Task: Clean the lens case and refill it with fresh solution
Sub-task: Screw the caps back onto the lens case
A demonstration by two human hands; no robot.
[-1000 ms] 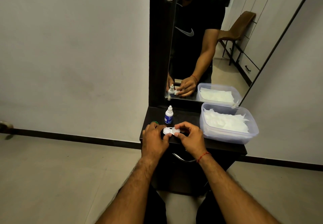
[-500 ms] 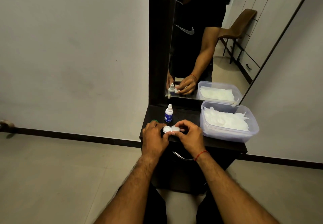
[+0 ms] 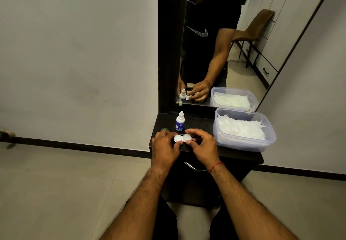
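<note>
A white two-well lens case lies on the dark dresser top near its front edge. My left hand holds the case's left end with thumb and fingers. My right hand pinches the round white cap on the case's right well between thumb and forefinger. A small solution bottle with a white nozzle and blue label stands upright just behind the case. A green cap peeks out behind my left fingers.
A clear plastic tub of white tissues sits at the right of the dresser top. A mirror rises behind and reflects me and the room. A drawer handle lies below the front edge. Floor spreads on both sides.
My hands stay on the lens case. The right hand's fingers have shifted slightly on the right cap. The bottle and tub have not moved.
</note>
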